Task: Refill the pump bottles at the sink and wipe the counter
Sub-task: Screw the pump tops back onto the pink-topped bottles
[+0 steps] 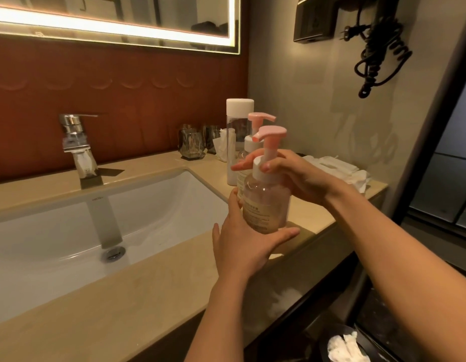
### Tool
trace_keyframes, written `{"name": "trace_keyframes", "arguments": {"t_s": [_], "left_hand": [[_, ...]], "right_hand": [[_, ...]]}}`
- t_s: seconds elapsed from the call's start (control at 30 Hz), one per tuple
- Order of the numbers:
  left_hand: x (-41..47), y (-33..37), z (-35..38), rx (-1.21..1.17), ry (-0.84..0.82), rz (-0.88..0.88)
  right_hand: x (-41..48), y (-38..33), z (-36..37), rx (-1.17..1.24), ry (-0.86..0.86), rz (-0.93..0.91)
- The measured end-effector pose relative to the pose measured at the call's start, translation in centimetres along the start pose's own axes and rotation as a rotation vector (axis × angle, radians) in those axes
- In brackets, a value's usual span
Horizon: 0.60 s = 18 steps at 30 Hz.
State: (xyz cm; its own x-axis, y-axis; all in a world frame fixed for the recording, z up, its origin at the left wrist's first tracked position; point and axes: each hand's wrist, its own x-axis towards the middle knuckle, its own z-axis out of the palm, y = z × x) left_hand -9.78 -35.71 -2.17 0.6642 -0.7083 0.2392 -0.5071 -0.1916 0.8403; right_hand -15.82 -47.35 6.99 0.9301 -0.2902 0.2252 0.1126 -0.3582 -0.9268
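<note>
The clear pump bottle (266, 202), with pink head, white collar and pale label, stands upright, the left hand (239, 246) with its grip cupped round the base and the right hand (297, 176) with its grip closed round the collar.

Glass tumblers (192, 145) beyond and left of the fingers (246, 163). White tissues (357, 178) to their right. Coiled black cord (378, 56) hanging high right. Lit mirror (117, 22) high left.

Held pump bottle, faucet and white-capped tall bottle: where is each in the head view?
held pump bottle (267, 202): head view, on its clear body.
faucet (70, 129): head view, on its chrome body.
white-capped tall bottle (239, 105): head view, on its white cap.
</note>
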Motion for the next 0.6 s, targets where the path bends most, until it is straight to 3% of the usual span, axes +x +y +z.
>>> {"name": "trace_keyframes", "arguments": {"t_s": [0.17,0.6], "left_hand": [[0.2,-0.4,0.0,-0.043,0.035,-0.009],[0.0,-0.5,0.2,0.043,0.102,-0.014]], "right_hand": [[0.4,0.1,0.9,0.03,-0.026,0.011],[-0.2,-0.3,2.5,-0.073,0.238,0.02]]}}
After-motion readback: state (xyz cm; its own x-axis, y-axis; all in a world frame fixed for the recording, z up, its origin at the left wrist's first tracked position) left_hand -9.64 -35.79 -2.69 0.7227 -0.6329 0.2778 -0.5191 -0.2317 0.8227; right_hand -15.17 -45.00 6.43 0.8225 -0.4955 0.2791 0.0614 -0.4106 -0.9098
